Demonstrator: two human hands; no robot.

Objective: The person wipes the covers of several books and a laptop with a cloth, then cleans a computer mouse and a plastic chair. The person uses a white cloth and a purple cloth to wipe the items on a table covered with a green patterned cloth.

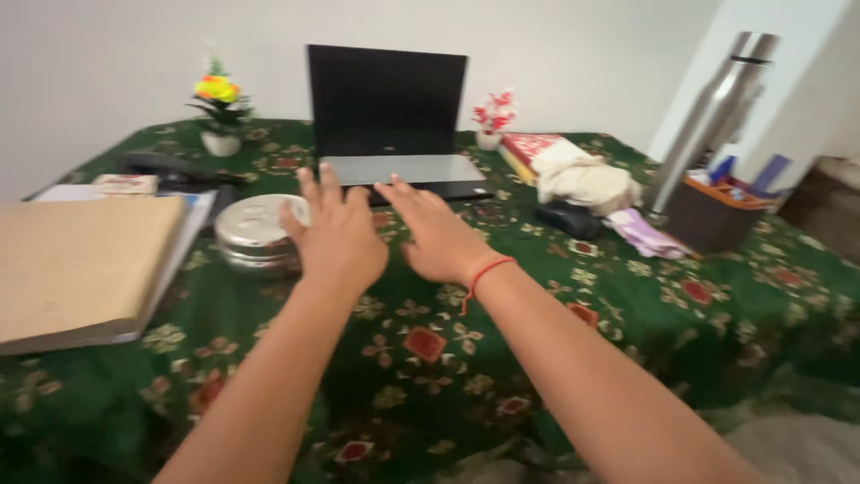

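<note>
1. Nearest the camera: two bare forearms stretched over the green floral cloth (421, 376).
2. Left hand (336, 237) – fingers spread flat, holding nothing, just beside a round steel tin (255, 231).
3. Right hand (439, 235) – open too, empty, red thread at the wrist.
4. Straight ahead, beyond the fingertips: open laptop (390, 121), long axis left to right; both hands about equally close.
5. Far right: steel bottle (717, 116). Left: thick book (81, 264).

Left hand (336, 237), right hand (439, 235) — near laptop (390, 121)
</note>
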